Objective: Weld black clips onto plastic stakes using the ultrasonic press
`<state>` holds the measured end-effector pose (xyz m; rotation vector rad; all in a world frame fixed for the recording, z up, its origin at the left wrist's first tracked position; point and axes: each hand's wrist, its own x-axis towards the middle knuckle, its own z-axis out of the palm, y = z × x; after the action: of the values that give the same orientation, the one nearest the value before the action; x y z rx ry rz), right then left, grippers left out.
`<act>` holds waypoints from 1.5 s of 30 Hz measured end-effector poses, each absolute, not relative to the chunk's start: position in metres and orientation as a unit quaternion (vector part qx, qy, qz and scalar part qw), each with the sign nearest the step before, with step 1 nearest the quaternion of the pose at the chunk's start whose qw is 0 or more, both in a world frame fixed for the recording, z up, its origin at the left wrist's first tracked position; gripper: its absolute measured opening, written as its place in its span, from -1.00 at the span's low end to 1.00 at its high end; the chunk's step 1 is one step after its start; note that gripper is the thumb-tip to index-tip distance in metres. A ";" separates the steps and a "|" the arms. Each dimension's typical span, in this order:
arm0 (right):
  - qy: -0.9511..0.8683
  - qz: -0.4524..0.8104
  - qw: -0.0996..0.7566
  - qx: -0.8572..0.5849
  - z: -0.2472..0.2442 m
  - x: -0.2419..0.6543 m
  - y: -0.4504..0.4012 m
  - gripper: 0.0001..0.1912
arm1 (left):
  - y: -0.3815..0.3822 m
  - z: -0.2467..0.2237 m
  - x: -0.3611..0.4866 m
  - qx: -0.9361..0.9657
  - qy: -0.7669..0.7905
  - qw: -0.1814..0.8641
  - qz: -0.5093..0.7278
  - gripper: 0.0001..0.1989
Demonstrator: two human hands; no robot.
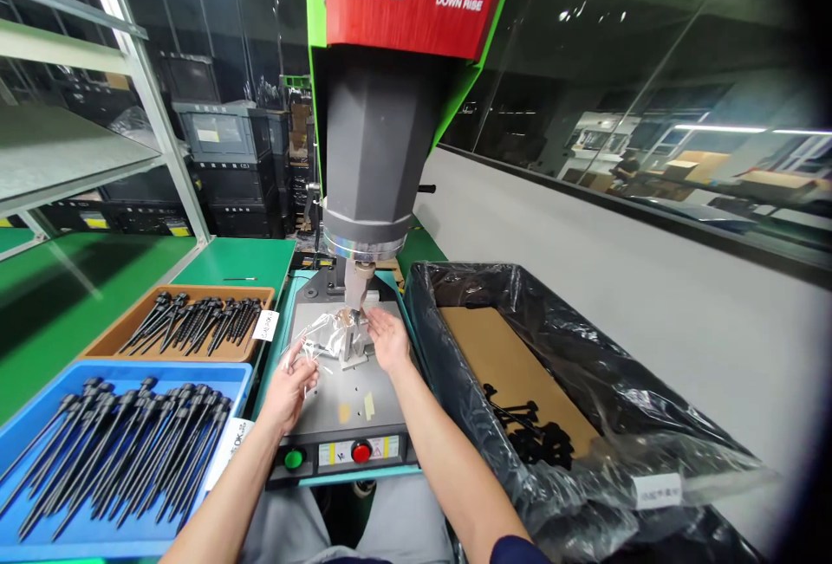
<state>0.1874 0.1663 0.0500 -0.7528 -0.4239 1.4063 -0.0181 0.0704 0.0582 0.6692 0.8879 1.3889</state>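
Note:
A sheet of clear plastic film [328,332] stretches from my left hand to the metal fixture [354,352] under the press head. My left hand [294,384] has its fingers curled at the film's near edge, apparently gripping it. My right hand [390,340] is at the fixture's right side, fingers stretched out and fingertips close beside the press tip [357,287]. A small dark part [355,316] shows at the tip, partly hidden by film; whether my right fingertips touch it I cannot tell.
At left, a blue tray [243,382] and a brown tray [91,347] hold several black rod-like parts. On the right stands a bin lined with black plastic [448,391], with cardboard and black parts inside. Green [295,458] and red [361,451] buttons sit on the machine's front.

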 end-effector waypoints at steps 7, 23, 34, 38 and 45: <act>-0.078 0.664 0.636 -0.386 0.072 0.203 0.182 -0.88 | 0.079 0.063 -0.033 0.327 0.412 0.610 0.592 -0.04; -0.126 0.600 0.681 -0.400 0.071 0.220 0.192 -0.90 | 0.092 0.066 -0.025 0.348 0.435 0.571 0.603 0.02; -0.124 0.602 0.667 -0.421 0.056 0.222 0.190 -0.87 | 0.095 0.052 -0.021 0.334 0.461 0.550 0.611 -0.20; -0.119 0.605 0.663 -0.425 0.054 0.220 0.187 -0.90 | 0.095 0.047 -0.021 0.340 0.455 0.553 0.610 -0.18; -0.105 0.609 0.657 -0.432 0.052 0.218 0.189 -0.90 | 0.098 0.048 -0.019 0.333 0.456 0.542 0.623 -0.05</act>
<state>0.2178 0.1886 0.0519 -0.9775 -0.2375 1.3792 -0.0192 0.0978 0.0482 0.7907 1.0823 1.4788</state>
